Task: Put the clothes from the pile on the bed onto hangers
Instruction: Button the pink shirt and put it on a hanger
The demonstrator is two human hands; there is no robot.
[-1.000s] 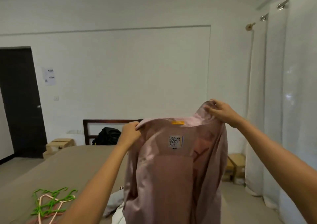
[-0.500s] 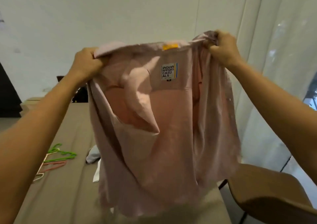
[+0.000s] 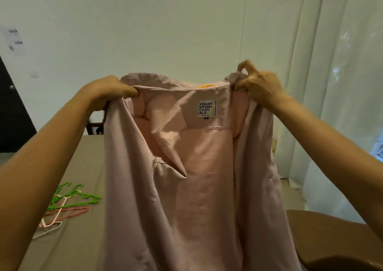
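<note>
Aloft, pink shirt (image 3: 203,177), left hand (image 3: 107,93) and right hand (image 3: 261,88), grip tight on collar edges, hangers (image 3: 68,204) on bed (image 3: 83,239).

shirt (image 3: 196,177): is hanging in the middle, in front of the bed, both hands holding it up by the collar
left hand (image 3: 107,92): is gripping the collar's left end
right hand (image 3: 261,88): is pinching the collar's right end
label (image 3: 206,108): is sitting inside the shirt, just below the collar, nearer the right hand
bed (image 3: 78,239): is stretching away behind and left of the shirt
hangers (image 3: 68,204): are lying tangled together on the bed, left of the shirt, beside the left forearm
headboard (image 3: 94,125): is showing at the bed's far end, between left wrist and shirt
door (image 3: 12,115): is standing at the far left
curtain (image 3: 331,84): is hanging on the right, behind the right arm
</note>
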